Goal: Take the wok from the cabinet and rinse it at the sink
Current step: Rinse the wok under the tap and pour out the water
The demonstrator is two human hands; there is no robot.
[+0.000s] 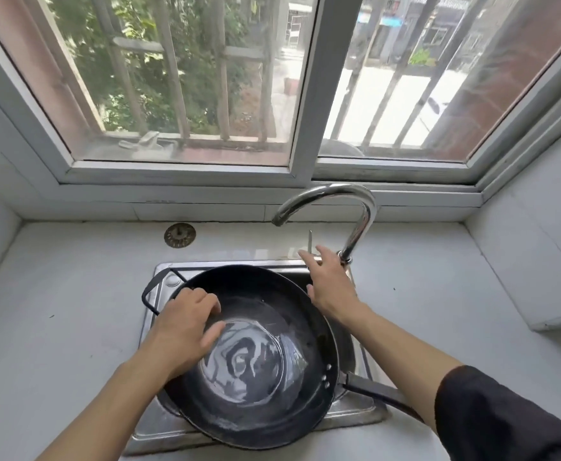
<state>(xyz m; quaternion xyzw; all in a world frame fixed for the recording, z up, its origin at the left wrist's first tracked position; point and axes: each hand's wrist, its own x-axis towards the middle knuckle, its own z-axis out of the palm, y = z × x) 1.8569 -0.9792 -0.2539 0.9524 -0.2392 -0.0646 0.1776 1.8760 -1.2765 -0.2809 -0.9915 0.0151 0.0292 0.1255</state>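
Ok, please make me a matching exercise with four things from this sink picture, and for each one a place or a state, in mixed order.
Things:
1. wok
2. left hand
3. right hand
4. drain strainer

Places or states:
a. lying on the counter behind the sink
b. reaching toward the faucet base
c. resting in the sink, water inside
d. on the wok's left rim

Pairs: 1-c, 2-d, 3-b, 4-a
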